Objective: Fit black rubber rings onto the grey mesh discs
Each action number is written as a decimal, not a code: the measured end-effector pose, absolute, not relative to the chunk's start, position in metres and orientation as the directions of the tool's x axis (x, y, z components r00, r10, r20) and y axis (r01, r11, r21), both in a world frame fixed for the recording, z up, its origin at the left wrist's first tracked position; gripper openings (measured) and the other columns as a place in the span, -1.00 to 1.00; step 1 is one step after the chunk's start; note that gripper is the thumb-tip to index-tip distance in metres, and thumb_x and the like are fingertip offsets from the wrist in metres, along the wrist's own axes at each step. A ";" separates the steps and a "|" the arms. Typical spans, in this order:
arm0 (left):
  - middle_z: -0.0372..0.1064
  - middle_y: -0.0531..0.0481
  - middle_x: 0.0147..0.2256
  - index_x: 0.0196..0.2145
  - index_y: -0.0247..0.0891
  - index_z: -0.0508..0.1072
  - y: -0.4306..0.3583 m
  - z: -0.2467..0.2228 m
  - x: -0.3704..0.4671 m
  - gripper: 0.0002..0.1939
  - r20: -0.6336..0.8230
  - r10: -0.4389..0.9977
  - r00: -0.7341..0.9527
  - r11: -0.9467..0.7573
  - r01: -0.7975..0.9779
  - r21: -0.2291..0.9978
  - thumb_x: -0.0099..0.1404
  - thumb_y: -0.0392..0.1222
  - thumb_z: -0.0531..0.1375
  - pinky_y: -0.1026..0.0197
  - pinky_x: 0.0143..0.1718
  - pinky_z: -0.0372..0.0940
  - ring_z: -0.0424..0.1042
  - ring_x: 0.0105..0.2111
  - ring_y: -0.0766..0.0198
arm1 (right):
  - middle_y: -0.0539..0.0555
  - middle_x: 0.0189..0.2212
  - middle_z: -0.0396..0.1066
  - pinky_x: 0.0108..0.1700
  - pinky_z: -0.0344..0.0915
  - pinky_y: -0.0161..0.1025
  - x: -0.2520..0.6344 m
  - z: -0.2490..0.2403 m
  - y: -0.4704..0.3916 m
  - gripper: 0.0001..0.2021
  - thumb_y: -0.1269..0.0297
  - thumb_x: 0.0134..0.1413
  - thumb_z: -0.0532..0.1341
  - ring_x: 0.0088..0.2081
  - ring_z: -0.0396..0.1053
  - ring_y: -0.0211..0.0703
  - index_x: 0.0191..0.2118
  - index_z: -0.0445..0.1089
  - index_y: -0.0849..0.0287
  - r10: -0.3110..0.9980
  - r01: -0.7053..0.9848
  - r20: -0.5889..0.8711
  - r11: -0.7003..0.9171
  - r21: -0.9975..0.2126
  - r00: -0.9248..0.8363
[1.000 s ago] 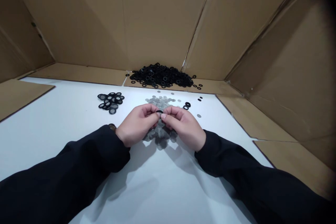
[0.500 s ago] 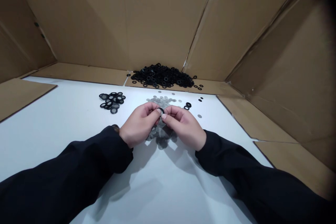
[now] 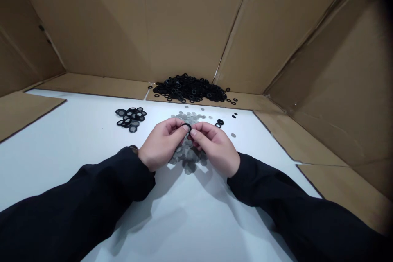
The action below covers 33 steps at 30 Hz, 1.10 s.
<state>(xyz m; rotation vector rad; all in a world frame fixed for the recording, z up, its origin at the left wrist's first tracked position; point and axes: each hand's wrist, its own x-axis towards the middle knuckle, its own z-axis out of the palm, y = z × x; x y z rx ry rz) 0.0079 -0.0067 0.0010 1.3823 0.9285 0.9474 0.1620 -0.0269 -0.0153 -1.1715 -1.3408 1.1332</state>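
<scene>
Between my two hands is one black ring point(image 3: 187, 125), held above the middle of the white table. My left hand point(image 3: 164, 141) pinches its left side with thumb and fingers. On the right side, my right hand point(image 3: 216, 144) grips it the same way, thumb tip on the rim. The fingers cover most of the ring, so whether a disc sits in it is hidden. Under and around both hands spreads a pile of thin grey discs point(image 3: 188, 155). To the left lies a group of black rings with grey discs inside point(image 3: 132, 118).
A large heap of black rings point(image 3: 188, 89) rests on the cardboard strip at the back. A few loose rings point(image 3: 219, 123) lie right of the hands, near a single grey disc point(image 3: 233, 135). Cardboard walls point(image 3: 184, 20) enclose the white table point(image 3: 196, 229).
Both hands stay together at the ring. The ring has tilted and moved slightly up and left, and the right thumb has shifted along its edge.
</scene>
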 end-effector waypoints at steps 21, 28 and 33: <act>0.11 0.18 -0.58 -0.37 -0.24 0.26 -0.006 -0.002 0.006 -0.79 0.054 0.913 0.405 -0.100 0.095 0.990 0.31 -0.05 0.11 0.37 -0.62 0.05 0.09 -0.65 0.48 | -0.10 -0.61 0.13 -0.53 0.00 -0.34 0.162 -0.011 -0.028 -0.78 0.14 0.05 0.20 -0.57 0.04 -0.34 -0.44 0.27 0.17 0.988 0.187 0.095 0.116 -0.976 -0.119; 0.14 0.17 -0.58 -0.42 -0.25 0.26 -0.006 0.000 0.006 -0.75 0.062 0.903 0.426 -0.113 0.094 0.989 0.30 -0.04 0.12 0.34 -0.58 0.07 0.10 -0.64 0.47 | -0.08 -0.56 0.19 -0.50 0.07 -0.34 0.163 -0.015 -0.028 -0.80 0.13 0.11 0.18 -0.53 0.10 -0.33 -0.37 0.29 0.17 0.991 0.113 0.099 0.109 -0.988 -0.090; 0.14 0.15 -0.54 -0.35 -0.26 0.28 -0.006 -0.001 0.006 -0.78 0.115 0.914 0.390 -0.183 0.140 0.973 0.34 -0.05 0.08 0.33 -0.53 0.10 0.11 -0.58 0.44 | -0.08 -0.58 0.17 -0.51 0.06 -0.34 0.161 -0.014 -0.026 -0.77 0.13 0.09 0.18 -0.54 0.08 -0.34 -0.44 0.26 0.18 0.989 0.121 0.076 0.092 -0.988 -0.130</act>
